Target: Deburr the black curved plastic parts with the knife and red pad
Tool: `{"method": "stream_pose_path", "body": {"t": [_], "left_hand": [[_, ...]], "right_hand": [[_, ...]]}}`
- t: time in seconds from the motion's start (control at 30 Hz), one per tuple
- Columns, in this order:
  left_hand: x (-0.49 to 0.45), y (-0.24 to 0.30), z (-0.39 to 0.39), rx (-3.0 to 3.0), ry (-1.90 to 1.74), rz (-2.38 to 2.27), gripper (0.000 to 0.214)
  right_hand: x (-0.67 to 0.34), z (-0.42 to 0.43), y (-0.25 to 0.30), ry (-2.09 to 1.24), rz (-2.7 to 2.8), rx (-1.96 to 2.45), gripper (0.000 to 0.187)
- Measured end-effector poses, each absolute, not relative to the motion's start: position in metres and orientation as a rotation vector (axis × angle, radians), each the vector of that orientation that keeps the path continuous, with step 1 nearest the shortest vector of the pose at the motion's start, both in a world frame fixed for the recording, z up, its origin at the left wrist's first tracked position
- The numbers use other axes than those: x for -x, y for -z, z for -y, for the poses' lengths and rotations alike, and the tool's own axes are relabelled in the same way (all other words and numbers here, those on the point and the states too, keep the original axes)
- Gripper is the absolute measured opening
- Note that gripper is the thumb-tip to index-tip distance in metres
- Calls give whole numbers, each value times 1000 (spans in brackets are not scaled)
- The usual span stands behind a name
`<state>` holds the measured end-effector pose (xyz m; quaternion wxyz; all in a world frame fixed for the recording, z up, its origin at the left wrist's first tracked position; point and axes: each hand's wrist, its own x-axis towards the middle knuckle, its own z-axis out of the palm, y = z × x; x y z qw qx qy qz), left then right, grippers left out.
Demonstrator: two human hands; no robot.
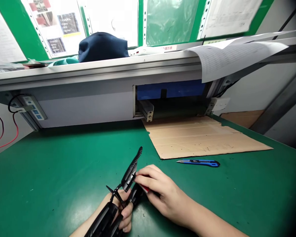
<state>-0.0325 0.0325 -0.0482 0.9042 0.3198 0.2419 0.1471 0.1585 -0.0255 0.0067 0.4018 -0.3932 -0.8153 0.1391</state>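
My left hand (125, 215) is wrapped round a black plastic assembly (102, 219) with long jointed pieces, low in the middle of the head view. One toothed, tapering piece of it sticks up and to the right, joined by a thin linkage. Against the right side of the assembly, my right hand (160, 189) pinches a small flat object with a red face and a pale edge (145, 188). Its kind is mostly hidden by the fingers. The lower end of the assembly runs out of the frame.
A blue utility knife (199, 163) lies on the green tabletop (64, 164), just in front of a flat cardboard sheet (202, 141). At the back stands a shelf (96, 70) with a dark blue pouch (102, 47) and drooping papers (232, 59). A power strip (34, 108) is at left.
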Motion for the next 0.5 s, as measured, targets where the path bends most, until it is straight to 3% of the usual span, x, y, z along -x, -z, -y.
{"method": "stream_pose_path", "body": {"t": [0.17, 0.33, 0.5], "left_hand": [[34, 40, -34, -598, -324, -491, 35], [35, 38, -35, -560, -318, -487, 45], [38, 31, -35, -531, -320, -507, 38]], "right_hand": [[-159, 21, 5, -440, 1939, 995, 41], [-160, 24, 10, -99, 2087, 979, 40], [-156, 25, 7, 60, 2304, 871, 38]]}}
